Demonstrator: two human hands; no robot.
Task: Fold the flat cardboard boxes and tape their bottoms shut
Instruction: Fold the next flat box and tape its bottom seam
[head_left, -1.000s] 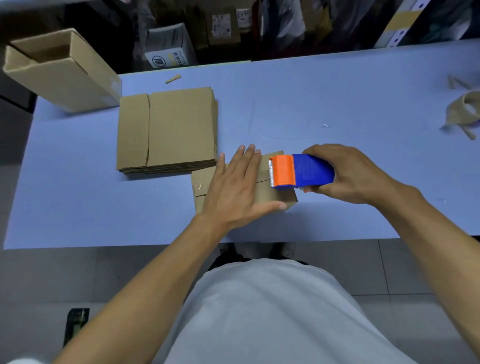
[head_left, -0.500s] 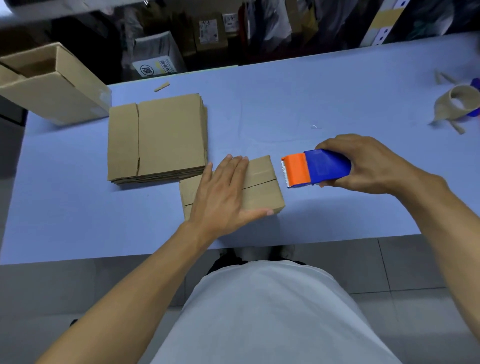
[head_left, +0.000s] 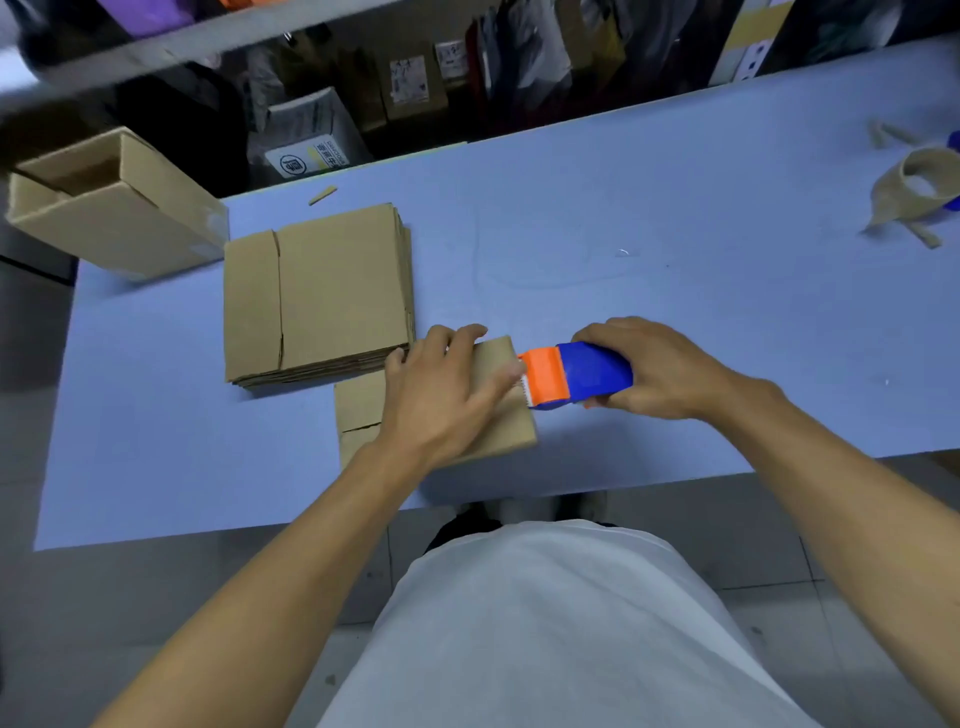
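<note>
Small folded box (head_left: 506, 415) at lower centre of the frame, near the front edge of the blue surface (head_left: 675, 234), its long axis running left to right. My left hand (head_left: 441, 395) lies flat on top, fingers straight, pressing it down. My right hand (head_left: 660, 369), just right of the box, grips the tape dispenser (head_left: 576, 375), whose orange nose meets the box's right edge; the pull would run leftward along the seam, I judge. Flat stack (head_left: 317, 296) sits at upper left.
</note>
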